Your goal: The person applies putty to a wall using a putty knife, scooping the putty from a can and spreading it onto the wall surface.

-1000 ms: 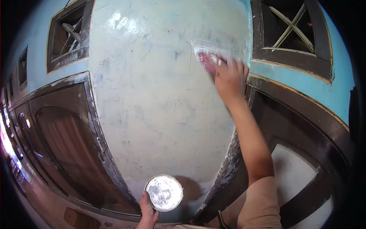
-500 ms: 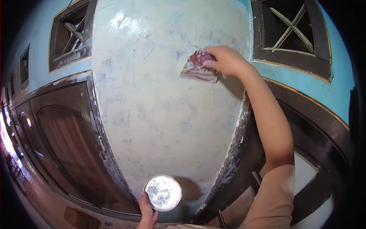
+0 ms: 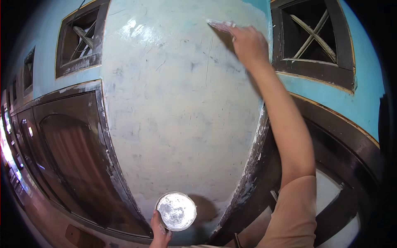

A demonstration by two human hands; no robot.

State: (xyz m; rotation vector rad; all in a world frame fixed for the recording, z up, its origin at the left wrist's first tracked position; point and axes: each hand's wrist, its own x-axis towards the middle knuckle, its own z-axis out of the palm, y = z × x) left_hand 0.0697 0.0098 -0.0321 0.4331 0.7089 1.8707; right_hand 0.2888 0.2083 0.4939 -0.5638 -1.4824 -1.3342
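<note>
My right hand (image 3: 251, 44) reaches high on the wall, closed around a putty knife (image 3: 221, 25) that is smeared with white paste. Its broad blade is seen nearly edge-on at the wall surface, pointing up and left. Behind it, the wall (image 3: 178, 111) carries a greyish-white coat with scratches and darker patches, and a wet shiny area at the upper left. Low in front of me, my left hand (image 3: 159, 227) grips a round tub (image 3: 177, 211) by its side. White paste coats the inside of the tub. Smudges of paste show on the left hand too.
Dark wooden doors flank the coated wall, one at the left (image 3: 74, 153) and one at the right (image 3: 331, 144). Above them are framed openings, the right one (image 3: 316, 35) with crossed slats. A brown stool-like object (image 3: 84, 237) stands on the floor at lower left.
My right hand has moved up the wall with the putty knife, and the blade has turned from facing downward to nearly edge-on. The left hand and tub stay almost in place.
</note>
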